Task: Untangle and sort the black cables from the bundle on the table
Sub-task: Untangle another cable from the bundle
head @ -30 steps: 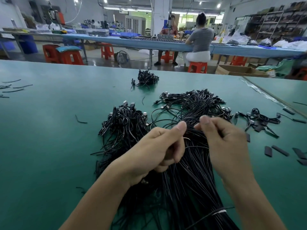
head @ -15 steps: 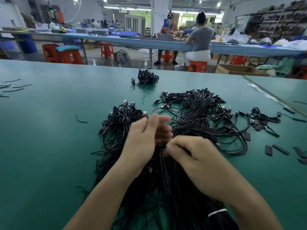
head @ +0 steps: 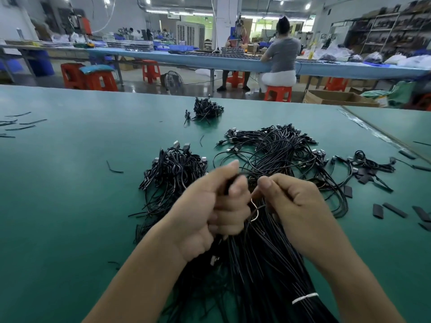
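Note:
A large bundle of black cables [head: 263,259] lies on the green table [head: 70,206], fanning out toward a tangle of plug ends [head: 277,150]. My left hand [head: 210,208] grips several black cables in its curled fingers above the bundle. My right hand [head: 293,206] pinches a thin cable strand between thumb and forefinger, close beside the left hand. A thin pale loop hangs between the two hands. A white tie [head: 304,298] wraps the bundle near my right forearm. A second heap of black cables [head: 172,169] lies left of my hands.
A small cable heap [head: 206,109] sits farther back on the table. Short black sleeve pieces [head: 394,209] and a few cables [head: 366,162] lie to the right, loose strands [head: 18,123] at far left. A table seam [head: 382,136] runs at right. A person sits at the far bench.
Both hands have risen from the bundle and come together. The left hand has closed round several cables, and the right hand has moved from lying across the bundle to pinching a strand.

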